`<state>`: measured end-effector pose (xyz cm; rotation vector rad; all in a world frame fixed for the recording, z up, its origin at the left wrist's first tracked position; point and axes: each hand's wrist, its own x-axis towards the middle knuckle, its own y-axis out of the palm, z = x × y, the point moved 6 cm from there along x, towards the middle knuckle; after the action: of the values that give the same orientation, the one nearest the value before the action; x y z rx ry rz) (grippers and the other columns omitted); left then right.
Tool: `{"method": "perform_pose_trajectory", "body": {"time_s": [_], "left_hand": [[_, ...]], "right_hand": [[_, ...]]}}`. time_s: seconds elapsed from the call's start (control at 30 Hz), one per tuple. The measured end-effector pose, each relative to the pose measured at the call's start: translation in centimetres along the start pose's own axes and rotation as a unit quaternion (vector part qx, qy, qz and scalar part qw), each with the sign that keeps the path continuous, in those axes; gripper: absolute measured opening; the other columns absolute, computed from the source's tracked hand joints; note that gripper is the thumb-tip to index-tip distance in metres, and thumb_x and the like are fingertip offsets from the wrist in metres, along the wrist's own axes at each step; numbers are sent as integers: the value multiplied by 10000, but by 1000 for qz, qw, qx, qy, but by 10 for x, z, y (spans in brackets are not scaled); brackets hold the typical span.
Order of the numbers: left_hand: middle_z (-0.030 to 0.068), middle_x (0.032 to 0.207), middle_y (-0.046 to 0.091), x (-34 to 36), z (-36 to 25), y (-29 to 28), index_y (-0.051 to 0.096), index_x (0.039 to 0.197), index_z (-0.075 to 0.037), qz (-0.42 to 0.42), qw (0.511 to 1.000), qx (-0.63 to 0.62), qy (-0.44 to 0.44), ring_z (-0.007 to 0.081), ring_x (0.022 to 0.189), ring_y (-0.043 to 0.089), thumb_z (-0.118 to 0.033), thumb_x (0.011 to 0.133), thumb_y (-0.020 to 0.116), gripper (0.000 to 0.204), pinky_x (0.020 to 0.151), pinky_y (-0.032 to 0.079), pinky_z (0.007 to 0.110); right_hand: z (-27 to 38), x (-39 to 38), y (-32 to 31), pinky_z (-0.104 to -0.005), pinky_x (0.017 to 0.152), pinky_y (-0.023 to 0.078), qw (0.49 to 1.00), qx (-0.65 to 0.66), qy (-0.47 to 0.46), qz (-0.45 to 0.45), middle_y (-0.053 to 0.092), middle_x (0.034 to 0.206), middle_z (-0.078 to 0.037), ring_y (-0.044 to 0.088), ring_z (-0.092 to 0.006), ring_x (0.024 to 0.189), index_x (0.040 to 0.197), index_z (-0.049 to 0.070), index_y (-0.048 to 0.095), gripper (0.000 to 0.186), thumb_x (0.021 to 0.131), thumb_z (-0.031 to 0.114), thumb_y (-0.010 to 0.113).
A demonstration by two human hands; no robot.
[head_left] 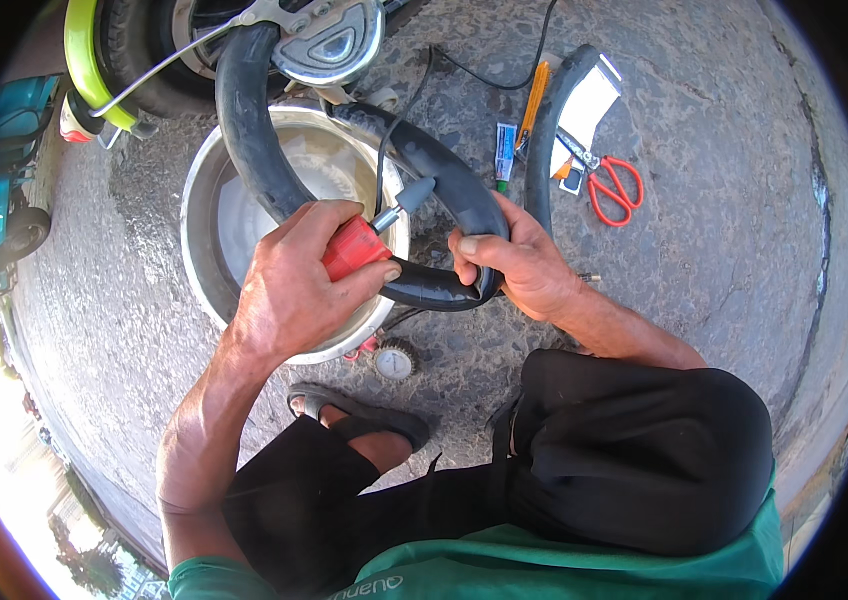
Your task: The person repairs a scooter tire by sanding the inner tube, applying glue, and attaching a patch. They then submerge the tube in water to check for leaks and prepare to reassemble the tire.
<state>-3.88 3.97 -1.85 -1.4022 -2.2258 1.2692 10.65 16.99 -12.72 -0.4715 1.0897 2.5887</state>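
My left hand [304, 270] is wrapped round a red rotary grinder [352, 250] with a grey cone-shaped stone [415, 194] on its metal shaft. The stone's tip points up and right, close to a black inner tube [449, 180]; whether it touches the rubber I cannot tell. With thumb and fingers, my right hand [519, 262] pinches the tube at its right-hand bend. The tube loops up toward the motorbike and back over a metal basin [198, 245] that holds water.
A motorbike wheel [134, 60] and metal engine cover [329, 45] stand at the top. Right of the tube lie a small blue glue tube [505, 150], a yellow-orange cutter [536, 95], red-handled scissors [616, 196] and white paper [589, 105]. A round gauge [395, 361] sits by my foot.
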Motion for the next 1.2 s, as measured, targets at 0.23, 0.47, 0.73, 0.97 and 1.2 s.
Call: {"method": "perform_pose_trajectory", "body": {"time_s": [0.23,0.47,0.73,0.97,1.2], "left_hand": [[198,1066,689,1,-1,1,646,1163,15,7,1000,-2,2,354,980,715,-225,756,882,528,853,575,418],[185,1069,690,3,1,2,650,1166,1,11,1000,-14,-7,345,993,713,-222,756,884,523,856,574,413],[184,1072,694,5,-1,4,653,1170,4,13,1000,-20,-7,340,989,716,-216,750,889,530,856,573,409],[188,1069,698,7,-1,7,657,1166,7,9,1000,-19,5,345,980,718,-216,751,888,524,852,573,411],[193,1062,701,12,-2,8,658,1164,10,4,1000,-22,12,351,984,717,-211,743,891,530,850,570,411]], "right_hand": [[0,-1,0,-323,761,515,1000,-26,4,9,622,900,-63,623,-140,765,1237,14,518,344,924,81,646],[-3,-1,-2,-323,740,523,999,-45,19,-3,616,952,-58,626,-132,774,1271,3,502,402,909,55,669],[-6,1,-4,-317,712,518,993,-117,28,-8,618,982,-52,631,-131,774,1285,24,479,427,904,45,672],[-8,2,-4,-310,701,517,981,-189,28,-9,604,973,-41,629,-122,774,1268,32,480,422,900,54,686],[-3,1,-3,-303,694,502,947,-318,-20,-28,593,957,-31,595,-101,789,1298,21,493,460,892,86,700]]}}
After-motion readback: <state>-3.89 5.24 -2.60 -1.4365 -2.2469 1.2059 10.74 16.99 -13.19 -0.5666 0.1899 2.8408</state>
